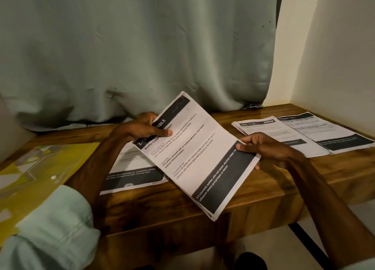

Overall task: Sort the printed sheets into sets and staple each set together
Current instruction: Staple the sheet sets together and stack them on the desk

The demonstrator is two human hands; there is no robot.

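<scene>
The left hand point(140, 129) pinches the white, black-banded printed sheet set point(194, 154) at its ten o'clock edge; the right hand point(261, 148) pinches its three o'clock edge.

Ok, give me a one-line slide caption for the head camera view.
Left hand and right hand hold a set of printed sheets above the wooden table.
</scene>
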